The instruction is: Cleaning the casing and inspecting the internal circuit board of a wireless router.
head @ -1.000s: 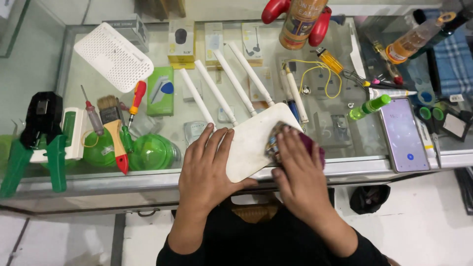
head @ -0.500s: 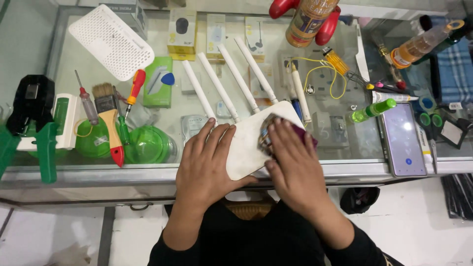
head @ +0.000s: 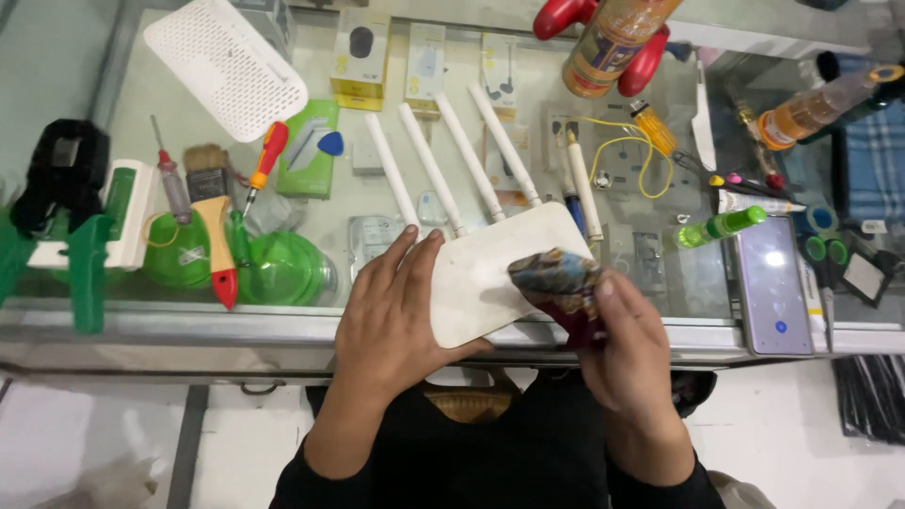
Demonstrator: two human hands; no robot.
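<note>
White router (head: 490, 273), four antennas pointing away, lies flat at the near edge of the glass counter (head: 141, 311). Left hand (head: 391, 316) is pressed flat on its left side, fingers spread, no closed grip, just pinning it. Right hand (head: 627, 344) has a closed grip on a bunched dark patterned cloth (head: 556, 281) resting on the casing's right end. Looks like mid-wipe. Next move needs steady hold-down and cloth strokes across the uncovered top.

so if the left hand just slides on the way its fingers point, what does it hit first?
Probably the base of the white antennas. The left hand lies on the white router, fingers aimed up and slightly right across the glass counter. Depth is hard to judge.
</note>
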